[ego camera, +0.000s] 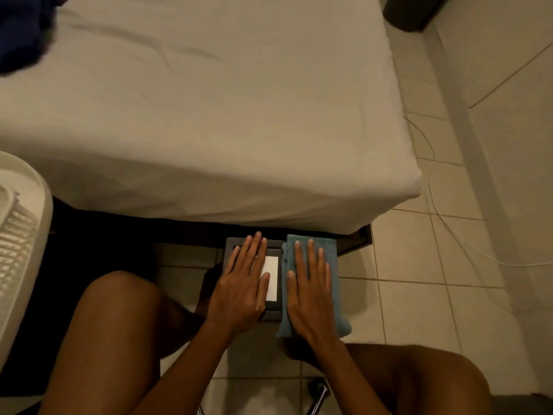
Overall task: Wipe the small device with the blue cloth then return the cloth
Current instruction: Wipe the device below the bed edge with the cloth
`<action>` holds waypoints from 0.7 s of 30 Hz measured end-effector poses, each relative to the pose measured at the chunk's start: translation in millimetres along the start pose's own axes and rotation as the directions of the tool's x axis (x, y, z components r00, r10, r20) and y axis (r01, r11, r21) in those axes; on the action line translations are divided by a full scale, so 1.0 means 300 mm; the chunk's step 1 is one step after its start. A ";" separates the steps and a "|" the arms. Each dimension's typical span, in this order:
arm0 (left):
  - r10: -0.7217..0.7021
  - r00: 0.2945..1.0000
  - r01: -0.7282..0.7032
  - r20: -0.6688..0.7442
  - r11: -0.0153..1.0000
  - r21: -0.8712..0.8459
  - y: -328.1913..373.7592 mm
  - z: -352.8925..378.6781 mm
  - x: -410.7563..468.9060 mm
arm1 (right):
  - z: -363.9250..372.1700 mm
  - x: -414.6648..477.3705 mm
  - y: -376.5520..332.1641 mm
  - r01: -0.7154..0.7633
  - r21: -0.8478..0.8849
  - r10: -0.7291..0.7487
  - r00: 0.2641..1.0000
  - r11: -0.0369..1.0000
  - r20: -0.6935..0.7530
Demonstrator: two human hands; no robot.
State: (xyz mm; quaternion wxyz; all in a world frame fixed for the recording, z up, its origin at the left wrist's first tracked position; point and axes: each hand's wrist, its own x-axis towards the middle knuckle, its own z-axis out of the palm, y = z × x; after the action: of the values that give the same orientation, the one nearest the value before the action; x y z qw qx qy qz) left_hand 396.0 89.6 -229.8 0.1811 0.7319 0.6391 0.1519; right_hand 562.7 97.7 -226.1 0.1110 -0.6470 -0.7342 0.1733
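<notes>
A small dark device with a bright white screen lies on a low dark stand in front of the bed. My left hand rests flat on it, fingers spread, covering its left half. Right beside the device lies a folded blue cloth. My right hand lies flat on top of the cloth with fingers apart, pressing it down rather than gripping it.
A bed with a white sheet fills the upper view, its edge just beyond the stand. A white fan stands at the left. My bare knees flank the stand. A white cable runs over the tiled floor at right.
</notes>
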 end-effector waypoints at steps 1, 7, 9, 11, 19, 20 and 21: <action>-0.009 1.000 0.009 -0.004 1.000 -0.006 0.004 0.000 0.001 | -0.004 0.021 0.006 -0.002 -0.011 0.002 1.000 1.000 0.013; -0.009 1.000 0.009 -0.006 1.000 0.005 -0.005 -0.006 0.007 | -0.014 0.029 -0.028 -0.015 -0.025 0.016 1.000 1.000 0.014; -0.010 1.000 0.010 0.001 1.000 0.015 -0.001 -0.005 0.003 | -0.016 -0.021 -0.016 0.015 -0.011 -0.015 0.999 1.000 0.043; -0.008 1.000 0.008 -0.003 1.000 0.008 0.000 -0.006 0.008 | -0.018 -0.005 -0.009 0.013 0.007 -0.013 0.999 1.000 0.047; -0.020 1.000 0.020 0.004 1.000 -0.023 -0.005 0.001 0.000 | -0.004 -0.008 -0.038 -0.008 -0.006 0.009 0.999 1.000 0.035; -0.023 1.000 0.023 0.007 0.999 -0.025 -0.008 0.003 0.000 | 0.000 -0.003 -0.042 -0.012 -0.002 0.013 0.999 1.000 0.035; -0.024 1.000 0.025 0.009 0.999 -0.029 -0.011 0.003 0.003 | 0.002 0.017 -0.048 -0.031 0.010 0.030 0.999 0.999 0.029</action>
State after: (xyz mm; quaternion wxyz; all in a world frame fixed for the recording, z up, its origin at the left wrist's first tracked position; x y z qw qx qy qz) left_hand 393.7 90.7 -232.1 0.1965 0.7220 0.6449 0.1557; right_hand 548.8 101.2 -221.2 0.1010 -0.6550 -0.7249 0.1881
